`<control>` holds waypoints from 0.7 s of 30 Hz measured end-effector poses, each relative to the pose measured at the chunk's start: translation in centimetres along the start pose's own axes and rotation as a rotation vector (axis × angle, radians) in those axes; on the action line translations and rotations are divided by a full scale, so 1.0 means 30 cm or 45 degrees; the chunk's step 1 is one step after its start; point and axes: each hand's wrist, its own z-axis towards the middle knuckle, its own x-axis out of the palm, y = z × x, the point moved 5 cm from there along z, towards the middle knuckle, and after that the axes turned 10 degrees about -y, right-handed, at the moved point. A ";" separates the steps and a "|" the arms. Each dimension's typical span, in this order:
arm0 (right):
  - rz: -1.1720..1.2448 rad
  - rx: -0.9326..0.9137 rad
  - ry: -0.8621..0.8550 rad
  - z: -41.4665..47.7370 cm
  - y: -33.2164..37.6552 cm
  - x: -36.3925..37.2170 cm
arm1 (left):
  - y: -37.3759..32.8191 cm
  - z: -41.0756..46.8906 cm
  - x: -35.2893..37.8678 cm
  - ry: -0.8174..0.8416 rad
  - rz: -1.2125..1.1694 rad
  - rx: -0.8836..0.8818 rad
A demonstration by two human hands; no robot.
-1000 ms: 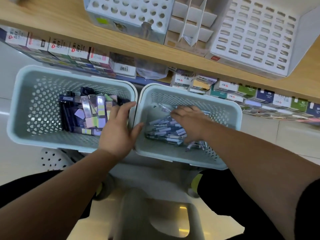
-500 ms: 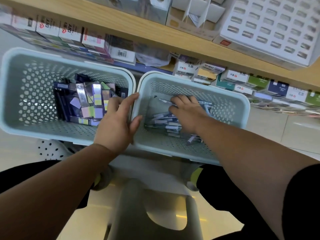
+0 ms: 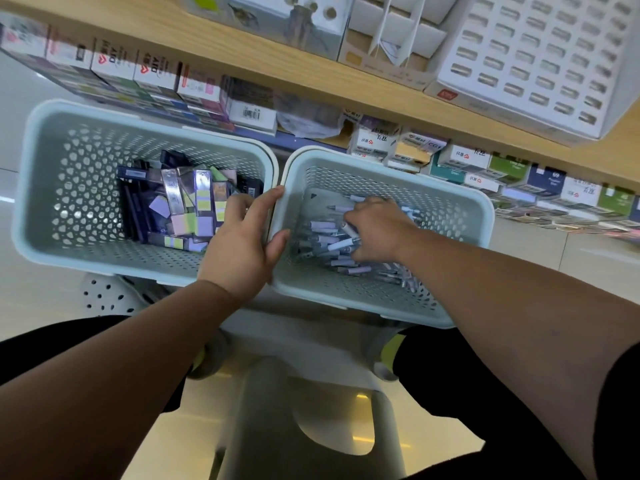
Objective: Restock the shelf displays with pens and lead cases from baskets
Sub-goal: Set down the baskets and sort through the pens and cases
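Flat a second earlier, the right grip (image 3: 377,233) had closed on several pens (image 3: 329,245), likely for lifting; beside it, the left grip (image 3: 242,244) clamped the pen basket (image 3: 446,220).

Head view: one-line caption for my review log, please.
Right hand gathers pens in the right basket; left hand grips its rim beside the left basket of lead cases.

fingertips of right hand (image 3: 378,233) seemingly buried in pens (image 3: 329,244), slotted display (image 3: 536,57) cropped
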 end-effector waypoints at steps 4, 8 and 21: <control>0.250 0.076 0.047 -0.024 0.000 -0.050 | -0.001 0.000 -0.001 0.010 -0.002 0.001; 0.534 0.207 -0.055 -0.047 -0.021 -0.107 | -0.002 -0.002 0.000 0.011 0.007 -0.001; 0.862 0.474 -0.213 -0.169 -0.039 -0.183 | -0.038 0.005 -0.023 0.079 0.051 -0.030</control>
